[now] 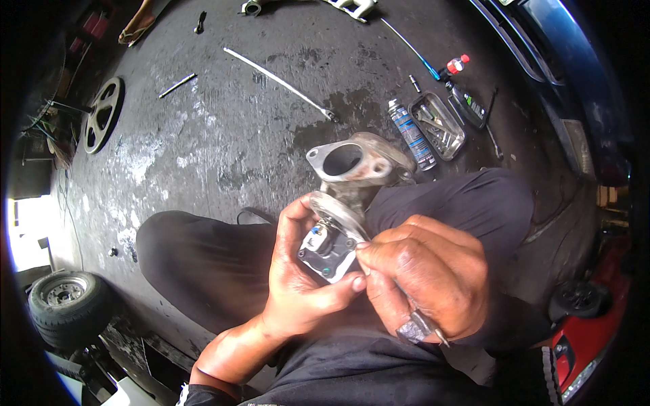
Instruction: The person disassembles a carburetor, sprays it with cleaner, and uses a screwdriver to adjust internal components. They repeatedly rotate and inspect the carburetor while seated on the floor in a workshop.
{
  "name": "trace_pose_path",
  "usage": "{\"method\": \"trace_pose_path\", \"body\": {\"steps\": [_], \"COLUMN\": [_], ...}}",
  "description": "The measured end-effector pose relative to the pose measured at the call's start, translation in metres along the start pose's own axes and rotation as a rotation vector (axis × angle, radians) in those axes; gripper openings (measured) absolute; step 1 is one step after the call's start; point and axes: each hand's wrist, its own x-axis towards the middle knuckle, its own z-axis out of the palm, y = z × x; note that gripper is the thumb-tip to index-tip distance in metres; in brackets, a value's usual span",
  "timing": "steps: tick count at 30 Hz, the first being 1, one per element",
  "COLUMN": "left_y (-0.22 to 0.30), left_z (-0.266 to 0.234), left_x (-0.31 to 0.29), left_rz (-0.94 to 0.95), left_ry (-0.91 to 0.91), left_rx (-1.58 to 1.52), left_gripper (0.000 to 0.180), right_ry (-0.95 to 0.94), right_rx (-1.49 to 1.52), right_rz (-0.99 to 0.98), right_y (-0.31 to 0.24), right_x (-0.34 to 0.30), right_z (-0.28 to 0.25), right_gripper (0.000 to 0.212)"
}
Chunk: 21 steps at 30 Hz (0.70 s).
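Note:
My left hand point(298, 291) is wrapped round a small metal part with a round rim and a black cover plate point(323, 252), held up above my lap. It looks like a throttle body or sensor housing. My right hand point(430, 274) is closed on a thin tool point(421, 326) whose end, wrapped in silver tape, sticks out below the palm. The fingertips of that hand meet the part's right edge; the tool's other end is hidden by the fingers. Just beyond the part, between my legs, stands a metal flanged casting point(359, 162) with a wide round bore.
Right of the casting are a spray can point(412, 134), a metal tray point(455, 143) of small parts and a dark bottle point(466, 105). A long bar point(277, 80) lies ahead on the stained floor. Wheels point(68, 301) stand at the left; a blue car point(555, 61) stands at the right.

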Motion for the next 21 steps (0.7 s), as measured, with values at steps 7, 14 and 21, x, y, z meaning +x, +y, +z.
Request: {"method": "trace_pose_path", "body": {"steps": [7,14,21], "left_y": [-0.002,0.011,0.028], "left_z": [-0.002,0.005,0.004], "left_x": [0.007,0.010,0.007], "left_rz": [0.443,0.658,0.213], "left_ry": [0.011,-0.037,-0.052], "left_rx": [0.758,0.838,0.639], "left_gripper": [0.092,0.097,0.114], "right_ry": [0.015,0.054,0.199], "right_rx": [0.397,0.439,0.635], "right_rz": [0.554,0.380,0.485], "right_y": [-0.002,0.009,0.021], "right_x": [-0.009,-0.017,-0.019], "right_z": [-0.027,-0.027,-0.004], "right_gripper": [0.016,0.019,0.018]}}
